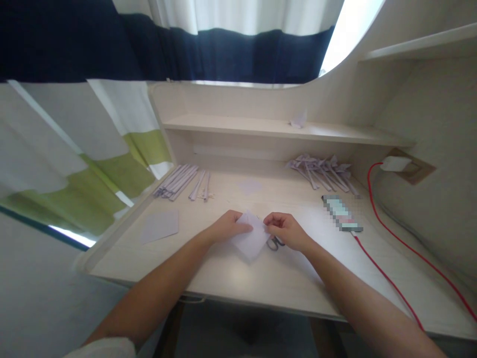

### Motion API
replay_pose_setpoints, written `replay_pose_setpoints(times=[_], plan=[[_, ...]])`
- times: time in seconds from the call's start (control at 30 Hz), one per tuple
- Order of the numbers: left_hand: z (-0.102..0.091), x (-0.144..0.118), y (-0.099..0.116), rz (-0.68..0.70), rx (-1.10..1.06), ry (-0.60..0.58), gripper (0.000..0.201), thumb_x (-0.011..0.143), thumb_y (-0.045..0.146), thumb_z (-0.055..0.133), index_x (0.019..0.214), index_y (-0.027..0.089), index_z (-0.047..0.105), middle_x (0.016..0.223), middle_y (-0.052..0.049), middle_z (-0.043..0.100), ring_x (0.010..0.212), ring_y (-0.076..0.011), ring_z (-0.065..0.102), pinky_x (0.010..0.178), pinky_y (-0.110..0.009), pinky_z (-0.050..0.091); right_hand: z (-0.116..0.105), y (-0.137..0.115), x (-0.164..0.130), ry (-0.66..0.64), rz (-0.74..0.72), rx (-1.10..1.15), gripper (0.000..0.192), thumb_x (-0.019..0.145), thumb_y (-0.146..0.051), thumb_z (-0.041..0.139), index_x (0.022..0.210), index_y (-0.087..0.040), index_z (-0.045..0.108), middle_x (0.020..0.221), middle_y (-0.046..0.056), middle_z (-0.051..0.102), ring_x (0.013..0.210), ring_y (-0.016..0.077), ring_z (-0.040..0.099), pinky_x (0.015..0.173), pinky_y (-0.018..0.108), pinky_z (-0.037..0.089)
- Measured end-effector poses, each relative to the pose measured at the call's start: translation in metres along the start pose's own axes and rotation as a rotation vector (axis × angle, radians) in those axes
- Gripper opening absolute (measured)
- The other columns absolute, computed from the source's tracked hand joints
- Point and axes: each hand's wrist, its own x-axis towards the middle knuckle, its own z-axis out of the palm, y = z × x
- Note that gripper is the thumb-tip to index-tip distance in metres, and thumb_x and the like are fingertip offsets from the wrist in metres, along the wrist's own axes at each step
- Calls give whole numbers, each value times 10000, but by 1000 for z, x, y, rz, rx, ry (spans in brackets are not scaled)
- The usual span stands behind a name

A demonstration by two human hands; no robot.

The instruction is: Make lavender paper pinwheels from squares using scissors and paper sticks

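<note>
A square sheet of pale paper (250,244) is held just above the desk, turned with one corner toward me. My left hand (229,226) pinches its left side, thumb on top. At its right corner my right hand (286,230) has thumb and finger closed on the paper's edge. Dark-handled scissors (275,244) lie just below my right hand, their blades mostly hidden behind the paper and hand. Beyond my hands, another pale paper square (250,186) lies flat on the desk. To the left is a square of paper, perhaps a stack (161,225).
Rolled paper sticks (179,181) are piled at the back left, with several apart beside them. Folded paper pieces on sticks (322,169) are heaped back right. A phone (341,213) with a red cable (387,276) lies right. One folded paper (298,120) sits on the shelf (231,124).
</note>
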Motion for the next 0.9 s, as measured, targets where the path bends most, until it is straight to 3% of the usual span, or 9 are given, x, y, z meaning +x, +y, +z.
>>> replay_pose_setpoints(times=[0.13, 0.33, 0.63, 0.9], plan=[[-1, 4, -3, -10, -33, 22, 335, 709, 384, 713, 867, 90, 740, 732, -63, 711, 633, -183, 639, 559, -247, 449, -2, 0, 0, -4, 9, 7, 164, 690, -290, 732, 744, -160, 648, 592, -18, 626, 506, 105, 551, 482, 218, 389], [-3, 4, -2, -30, -117, 57, 326, 709, 409, 737, 845, 112, 735, 739, -63, 715, 632, -183, 644, 562, -252, 447, -11, -1, -5, -53, 54, -23, 308, 755, -445, 741, 822, -148, 697, 522, -31, 574, 414, 69, 396, 412, 212, 265], [-8, 1, -1, -13, -58, 95, 348, 749, 439, 721, 876, 115, 736, 775, -62, 717, 666, -176, 636, 586, -245, 442, -13, -6, -2, -77, 91, 99, 308, 796, -411, 708, 925, -131, 715, 497, -37, 559, 439, 78, 443, 446, 214, 305], [-4, 0, 1, 12, 5, 144, 295, 772, 399, 688, 840, 114, 726, 755, -53, 705, 658, -173, 623, 575, -245, 431, -9, -6, 4, -23, 160, 147, 251, 706, -348, 731, 853, -150, 686, 703, 11, 665, 548, 111, 600, 510, 229, 449]])
